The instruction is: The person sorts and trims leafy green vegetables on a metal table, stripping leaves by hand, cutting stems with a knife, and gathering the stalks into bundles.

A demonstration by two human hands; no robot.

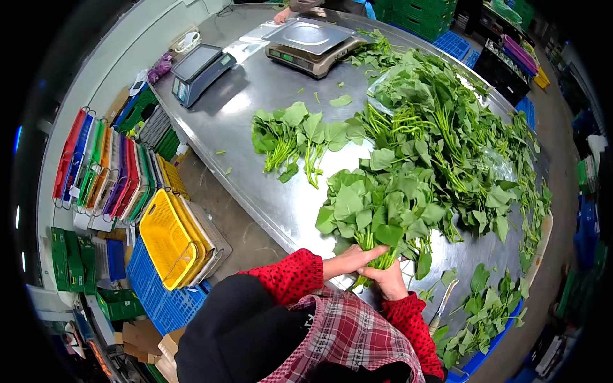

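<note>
Both of my hands hold one bunch of leafy greens (367,210) by its stems, over the near edge of the metal table (255,185). My left hand (351,260) is wrapped round the stems from the left side. From the right, my right hand (388,279) grips the same stems, lower down and close to the left one. The leaves fan out away from me. Beyond the bunch lies a large heap of greens (447,127), and a smaller bunch (281,137) rests to its left. A knife (442,307) lies right of my right hand.
Two scales, one blue-grey (199,75) and one with a steel plate (313,48), stand at the far side, near another person's hand (283,15). Loose greens (485,313) lie at the right. Left of the table are a yellow basket (167,239) and a blue crate (156,287).
</note>
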